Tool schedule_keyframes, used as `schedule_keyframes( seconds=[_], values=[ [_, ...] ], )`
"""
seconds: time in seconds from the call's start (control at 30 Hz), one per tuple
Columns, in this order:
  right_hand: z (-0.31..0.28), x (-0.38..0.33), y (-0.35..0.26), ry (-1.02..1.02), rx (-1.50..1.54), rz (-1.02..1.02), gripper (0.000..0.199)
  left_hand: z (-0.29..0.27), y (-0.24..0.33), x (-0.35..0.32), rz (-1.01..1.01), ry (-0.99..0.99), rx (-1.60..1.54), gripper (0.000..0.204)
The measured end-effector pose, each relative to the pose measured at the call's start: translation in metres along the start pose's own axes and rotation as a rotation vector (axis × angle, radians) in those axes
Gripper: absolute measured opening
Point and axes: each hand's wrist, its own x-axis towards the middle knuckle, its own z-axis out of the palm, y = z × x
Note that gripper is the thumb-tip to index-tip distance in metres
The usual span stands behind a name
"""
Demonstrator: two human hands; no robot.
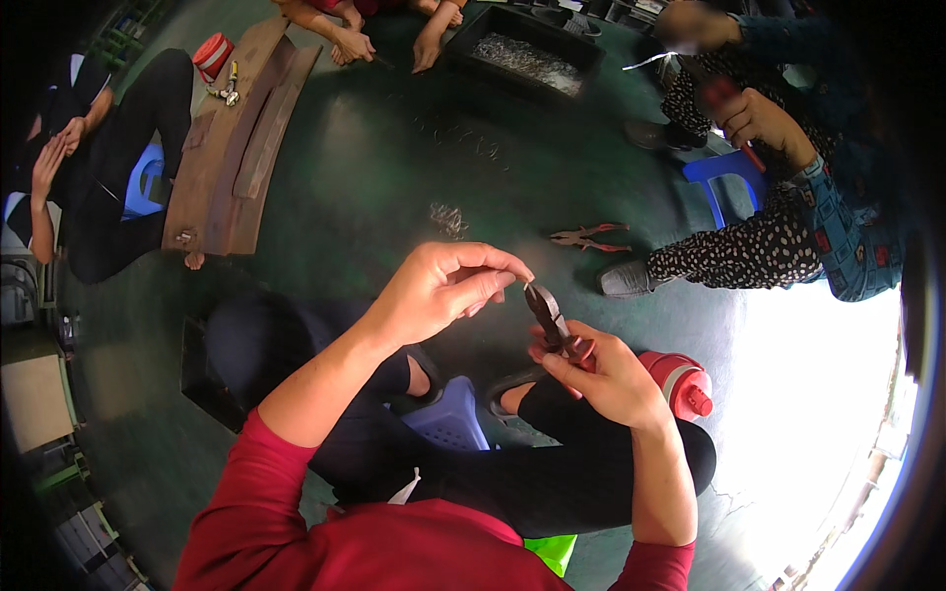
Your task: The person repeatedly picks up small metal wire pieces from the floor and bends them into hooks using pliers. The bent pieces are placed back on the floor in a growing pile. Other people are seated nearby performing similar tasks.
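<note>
My right hand (619, 382) is wrapped around the red handles of a pair of pliers (548, 313), in front of my knees. Their dark jaws point up and toward my left hand (434, 288). Thumb and forefinger of that hand are pinched together right at the jaw tips. Whatever they pinch is too small to make out. On the green floor beyond lies a loose heap of small metal pieces (448, 221). A second pair of pliers (589, 237) with red handles rests on the floor to its right.
A black tray (512, 87) of metal pieces stands at the far side. Wooden planks (222, 148) lie at the left. A red and white container (680, 384) is beside my right knee. Co-workers sit left, far and right; the right one's hand (764, 126) holds something red.
</note>
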Motion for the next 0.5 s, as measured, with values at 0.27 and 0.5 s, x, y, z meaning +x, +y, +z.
schedule_keyframes(
  seconds=[0.27, 0.5],
  values=[
    [0.0015, -0.0014, 0.0011, 0.003, -0.016, 0.029, 0.032, -0.0045, -0.0032, 0.0007, -0.094, -0.073, -0.108, 0.016],
    [0.0007, -0.0020, -0.0008, -0.002, -0.016, 0.039, 0.029, -0.0067, -0.0082, 0.0033, -0.076, -0.105, -0.117, 0.016]
  ],
)
